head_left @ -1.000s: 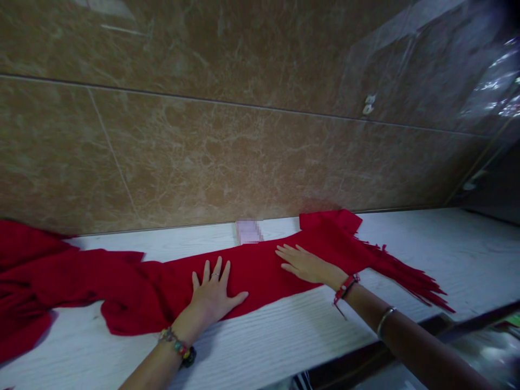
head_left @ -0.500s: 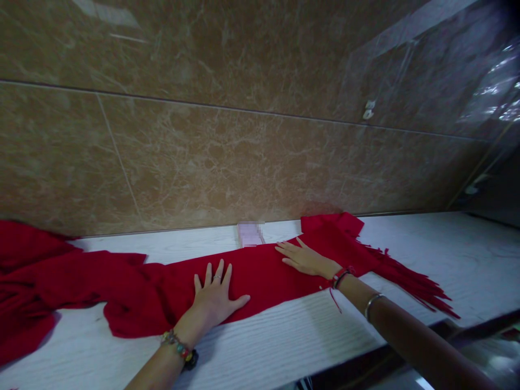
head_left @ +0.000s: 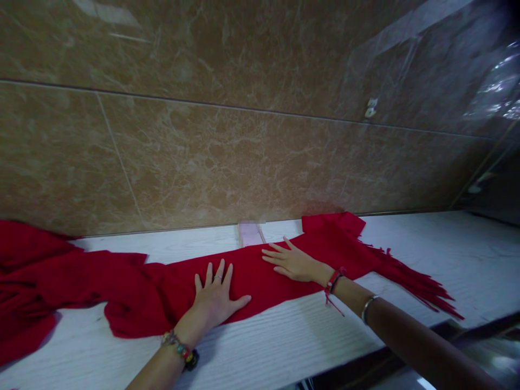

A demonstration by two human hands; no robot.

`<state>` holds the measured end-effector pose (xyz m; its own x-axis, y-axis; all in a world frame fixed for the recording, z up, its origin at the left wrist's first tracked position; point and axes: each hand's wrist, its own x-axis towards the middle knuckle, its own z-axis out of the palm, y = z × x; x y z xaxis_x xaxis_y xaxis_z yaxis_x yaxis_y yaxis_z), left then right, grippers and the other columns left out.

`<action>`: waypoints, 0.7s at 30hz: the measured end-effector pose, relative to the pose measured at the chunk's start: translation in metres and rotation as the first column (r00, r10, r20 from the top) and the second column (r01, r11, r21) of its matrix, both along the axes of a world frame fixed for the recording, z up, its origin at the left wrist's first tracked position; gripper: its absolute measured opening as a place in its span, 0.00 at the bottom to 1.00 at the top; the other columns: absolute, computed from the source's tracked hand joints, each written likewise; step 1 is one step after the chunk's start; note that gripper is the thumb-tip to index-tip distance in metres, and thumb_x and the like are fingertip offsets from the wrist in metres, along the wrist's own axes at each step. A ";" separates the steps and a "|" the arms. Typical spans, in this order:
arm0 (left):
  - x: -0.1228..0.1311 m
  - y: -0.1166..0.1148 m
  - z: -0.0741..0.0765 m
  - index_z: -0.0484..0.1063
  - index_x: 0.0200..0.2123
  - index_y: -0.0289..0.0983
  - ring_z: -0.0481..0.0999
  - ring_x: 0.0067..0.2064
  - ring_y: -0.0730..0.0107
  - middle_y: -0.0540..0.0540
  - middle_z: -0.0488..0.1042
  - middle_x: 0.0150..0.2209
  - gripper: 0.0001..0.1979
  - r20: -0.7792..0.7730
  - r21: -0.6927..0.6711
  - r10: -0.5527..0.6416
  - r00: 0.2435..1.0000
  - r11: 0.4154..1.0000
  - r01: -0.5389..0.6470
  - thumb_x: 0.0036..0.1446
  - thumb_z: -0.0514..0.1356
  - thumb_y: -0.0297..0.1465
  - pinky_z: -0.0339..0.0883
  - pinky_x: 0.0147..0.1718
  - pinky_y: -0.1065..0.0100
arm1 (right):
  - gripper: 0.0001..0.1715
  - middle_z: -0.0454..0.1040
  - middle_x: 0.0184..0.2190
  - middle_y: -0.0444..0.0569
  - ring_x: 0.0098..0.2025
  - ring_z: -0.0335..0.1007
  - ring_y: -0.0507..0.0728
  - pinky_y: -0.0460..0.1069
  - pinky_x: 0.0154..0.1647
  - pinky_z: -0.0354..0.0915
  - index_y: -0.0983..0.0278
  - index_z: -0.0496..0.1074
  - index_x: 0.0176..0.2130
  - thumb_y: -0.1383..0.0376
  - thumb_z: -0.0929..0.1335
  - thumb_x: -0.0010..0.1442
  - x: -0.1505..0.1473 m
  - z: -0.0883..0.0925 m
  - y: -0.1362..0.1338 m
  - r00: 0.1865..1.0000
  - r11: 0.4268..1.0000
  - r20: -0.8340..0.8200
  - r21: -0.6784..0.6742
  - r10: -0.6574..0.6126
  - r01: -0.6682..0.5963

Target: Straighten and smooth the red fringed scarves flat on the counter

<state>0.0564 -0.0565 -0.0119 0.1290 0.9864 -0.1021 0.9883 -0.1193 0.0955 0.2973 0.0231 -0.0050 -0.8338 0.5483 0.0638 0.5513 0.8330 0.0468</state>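
A long red scarf (head_left: 130,287) lies stretched across a white wood-grain table (head_left: 284,346), with a fringed end (head_left: 414,281) at the right. My left hand (head_left: 215,298) presses flat on the scarf's middle, fingers spread, a ring on one finger and a beaded bracelet at the wrist. My right hand (head_left: 290,262) lies flat on the scarf further right, fingers stretched out toward the left, with a red string bracelet and a metal bangle on that arm. Neither hand grips anything.
A brown marble-tiled wall (head_left: 227,135) rises right behind the table. A small pale pink object (head_left: 249,233) sits at the wall just beyond the scarf. The scarf bunches in a heap at the far left (head_left: 28,271). The table's dark front edge (head_left: 479,325) runs at lower right.
My right hand has slid leftward along the scarf, closer to my left hand. The left hand has stayed in place, and the view has shifted slightly.
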 end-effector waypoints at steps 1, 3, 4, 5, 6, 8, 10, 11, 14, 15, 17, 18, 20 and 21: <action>0.000 0.000 0.000 0.43 0.61 0.34 0.35 0.61 0.39 0.39 0.37 0.62 0.47 -0.002 0.001 0.001 1.000 1.000 -0.001 0.45 0.42 0.60 0.35 0.52 0.36 | 0.26 0.50 0.61 0.47 0.63 0.33 0.59 0.66 0.58 0.26 0.58 0.48 0.60 0.62 0.54 0.63 0.003 -0.001 0.004 1.000 0.999 0.005 0.037 -0.021 0.021; 0.000 0.000 -0.001 0.43 0.61 0.33 0.35 0.61 0.39 0.39 0.38 0.62 0.47 -0.004 0.005 0.004 1.000 1.000 -0.004 0.45 0.42 0.60 0.35 0.52 0.36 | 0.25 0.49 0.61 0.47 0.63 0.33 0.60 0.67 0.58 0.27 0.58 0.48 0.60 0.62 0.54 0.63 0.005 -0.003 0.009 0.999 0.995 0.006 0.088 -0.040 0.040; 0.000 0.000 -0.001 0.43 0.61 0.33 0.35 0.61 0.39 0.39 0.38 0.62 0.47 -0.003 0.006 0.005 1.000 1.000 -0.005 0.45 0.42 0.59 0.35 0.52 0.36 | 0.25 0.48 0.61 0.47 0.63 0.33 0.60 0.66 0.58 0.27 0.58 0.48 0.60 0.61 0.54 0.63 0.005 -0.005 0.011 0.999 0.994 -0.001 0.102 -0.043 0.043; 0.000 -0.001 0.000 0.43 0.61 0.33 0.35 0.61 0.40 0.39 0.38 0.63 0.47 -0.001 0.004 0.006 1.000 1.000 -0.006 0.45 0.42 0.60 0.35 0.52 0.36 | 0.26 0.47 0.62 0.47 0.63 0.33 0.60 0.66 0.58 0.28 0.58 0.49 0.60 0.61 0.54 0.63 0.005 -0.006 0.014 0.999 0.993 -0.018 0.110 -0.049 0.051; 0.000 -0.001 0.000 0.43 0.61 0.33 0.34 0.61 0.40 0.39 0.38 0.63 0.48 0.002 0.001 0.007 1.000 1.000 -0.007 0.45 0.42 0.60 0.35 0.52 0.36 | 0.26 0.45 0.62 0.48 0.63 0.33 0.60 0.66 0.58 0.29 0.59 0.49 0.60 0.61 0.54 0.63 0.005 -0.009 0.017 0.997 0.991 -0.047 0.115 -0.065 0.070; 0.000 -0.001 0.001 0.43 0.61 0.34 0.34 0.61 0.40 0.40 0.36 0.63 0.48 0.007 -0.009 0.006 1.000 1.000 -0.006 0.45 0.42 0.60 0.35 0.52 0.37 | 0.27 0.44 0.62 0.52 0.63 0.33 0.59 0.64 0.59 0.34 0.62 0.48 0.60 0.62 0.54 0.63 0.003 -0.014 0.026 0.978 0.981 -0.145 0.105 -0.150 0.166; 0.000 -0.001 0.002 0.42 0.61 0.34 0.33 0.61 0.40 0.40 0.35 0.63 0.47 0.009 -0.013 0.006 1.000 1.000 -0.005 0.45 0.42 0.60 0.34 0.53 0.37 | 0.26 0.47 0.61 0.56 0.63 0.35 0.59 0.61 0.59 0.38 0.66 0.51 0.59 0.65 0.55 0.62 0.001 -0.018 0.037 0.933 0.957 -0.241 0.050 -0.267 0.287; 0.000 -0.001 0.002 0.42 0.61 0.34 0.33 0.61 0.40 0.40 0.35 0.63 0.47 0.009 -0.015 0.006 1.000 1.000 -0.006 0.45 0.42 0.59 0.34 0.53 0.37 | 0.25 0.51 0.60 0.57 0.62 0.38 0.59 0.61 0.59 0.40 0.68 0.54 0.58 0.66 0.56 0.62 0.000 -0.019 0.043 0.913 0.945 -0.265 0.017 -0.311 0.327; 0.000 -0.001 0.002 0.42 0.61 0.34 0.34 0.61 0.40 0.40 0.36 0.63 0.47 0.008 -0.016 0.010 1.000 1.000 -0.010 0.45 0.42 0.59 0.34 0.53 0.37 | 0.16 0.63 0.52 0.56 0.57 0.51 0.59 0.60 0.57 0.45 0.68 0.66 0.47 0.66 0.59 0.60 -0.006 -0.020 0.060 0.907 0.941 -0.256 -0.048 -0.335 0.334; 0.000 -0.001 0.002 0.42 0.61 0.34 0.33 0.61 0.40 0.40 0.36 0.63 0.47 0.010 -0.015 0.011 1.000 1.000 -0.011 0.45 0.42 0.60 0.34 0.53 0.37 | 0.13 0.66 0.48 0.55 0.54 0.56 0.58 0.59 0.56 0.47 0.67 0.69 0.43 0.66 0.61 0.60 -0.009 -0.020 0.065 0.912 0.945 -0.247 -0.056 -0.327 0.323; 0.000 -0.001 0.001 0.42 0.61 0.34 0.33 0.61 0.40 0.40 0.35 0.63 0.48 0.013 -0.012 0.009 1.000 1.000 -0.008 0.45 0.42 0.60 0.34 0.53 0.37 | 0.09 0.69 0.42 0.53 0.47 0.62 0.56 0.56 0.52 0.53 0.67 0.70 0.37 0.66 0.63 0.58 -0.013 -0.020 0.073 0.916 0.946 -0.237 -0.071 -0.323 0.315; -0.001 -0.001 0.001 0.42 0.61 0.35 0.33 0.61 0.40 0.40 0.35 0.63 0.48 0.013 -0.013 0.007 1.000 1.000 -0.007 0.45 0.42 0.60 0.34 0.53 0.37 | 0.08 0.70 0.40 0.52 0.44 0.64 0.55 0.54 0.50 0.55 0.67 0.71 0.35 0.66 0.64 0.57 -0.014 -0.020 0.077 0.916 0.945 -0.234 -0.080 -0.327 0.317; -0.001 -0.001 0.000 0.41 0.61 0.35 0.32 0.61 0.40 0.40 0.35 0.63 0.48 0.008 -0.014 0.008 1.000 1.000 -0.008 0.45 0.42 0.60 0.34 0.53 0.37 | 0.06 0.70 0.37 0.51 0.41 0.65 0.54 0.50 0.46 0.58 0.67 0.71 0.32 0.67 0.65 0.56 -0.016 -0.020 0.084 0.913 0.941 -0.228 -0.095 -0.338 0.325; -0.001 -0.001 0.000 0.41 0.61 0.35 0.33 0.61 0.40 0.40 0.35 0.63 0.47 0.003 -0.014 0.011 1.000 1.000 -0.011 0.45 0.42 0.60 0.34 0.52 0.37 | 0.06 0.71 0.35 0.51 0.40 0.65 0.53 0.48 0.44 0.59 0.67 0.72 0.31 0.68 0.65 0.55 -0.016 -0.021 0.087 0.911 0.939 -0.226 -0.100 -0.344 0.329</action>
<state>0.0558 -0.0573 -0.0120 0.1186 0.9862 -0.1156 0.9892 -0.1072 0.1002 0.2809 0.1103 -0.0256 -0.5636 0.8026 0.1953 0.7884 0.5932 -0.1627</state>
